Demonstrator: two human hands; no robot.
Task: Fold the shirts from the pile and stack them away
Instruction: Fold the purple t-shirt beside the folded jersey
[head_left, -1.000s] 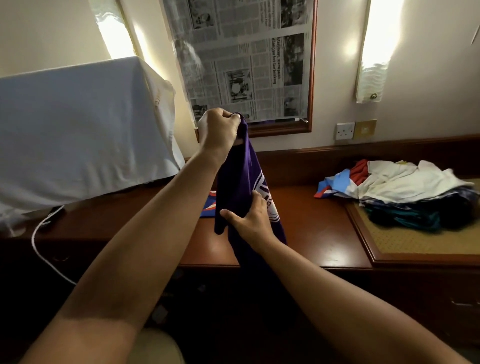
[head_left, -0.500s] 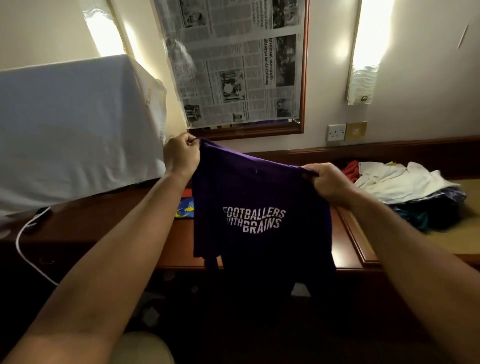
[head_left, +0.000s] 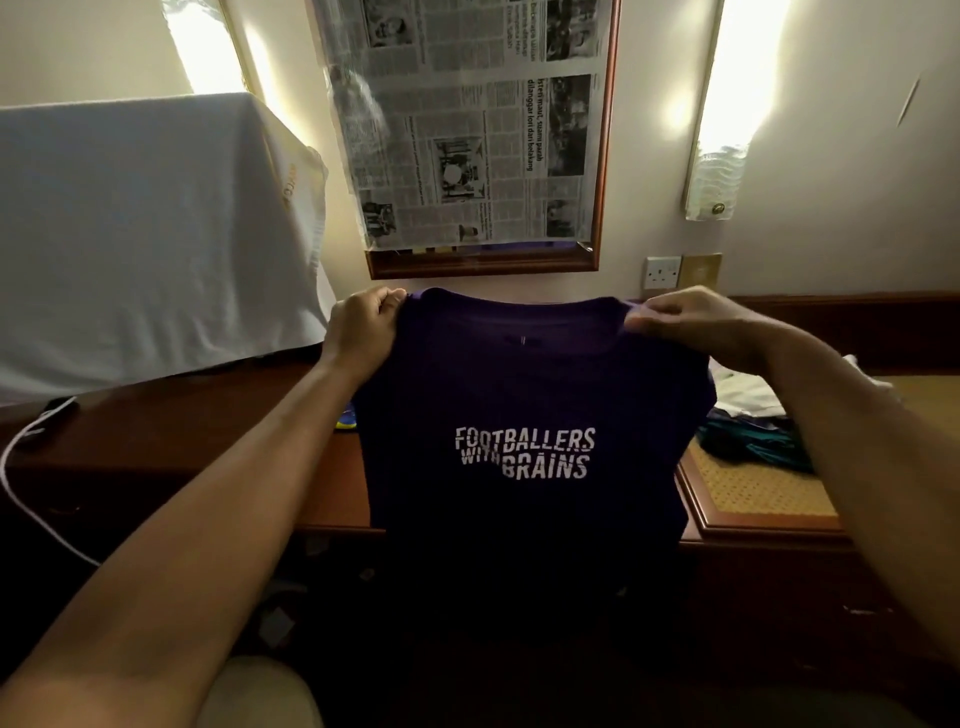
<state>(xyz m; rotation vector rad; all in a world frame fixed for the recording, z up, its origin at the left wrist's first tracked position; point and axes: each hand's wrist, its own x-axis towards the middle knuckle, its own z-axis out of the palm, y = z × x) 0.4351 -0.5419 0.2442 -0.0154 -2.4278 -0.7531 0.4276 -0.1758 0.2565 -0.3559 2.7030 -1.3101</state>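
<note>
Holding a purple shirt (head_left: 524, 415) up in front of the wooden desk (head_left: 208, 431), both hands at the shoulders. Left hand (head_left: 361, 332) at about 10 o'clock of the shirt, fingers curled and pinching the left shoulder seam against the thumb. Right hand (head_left: 691, 325) at about 2 o'clock, fingers bunched together, thumb beneath, pinching the right shoulder. Shirt hangs flat and spread, collar uppermost, white print "FOOTBALLERS WITH BRAINS" facing the camera; lower hem lost in shadow below the desk edge.

Pile of shirts (head_left: 753, 415) at 3 o'clock of the held shirt, partly hidden by the right forearm: white and teal fabric showing, lying on a woven inset panel (head_left: 758, 488) of the desk. Small blue-and-yellow item (head_left: 347, 418) peeks out at 9 o'clock, behind the shirt's left edge. White-draped box shape (head_left: 140, 234) at 10 o'clock. Framed newspaper (head_left: 467, 124) on the wall at 12 o'clock. Wall socket (head_left: 663, 272) at 1 o'clock. White cable (head_left: 31, 499) trails off the desk at far 9 o'clock.
</note>
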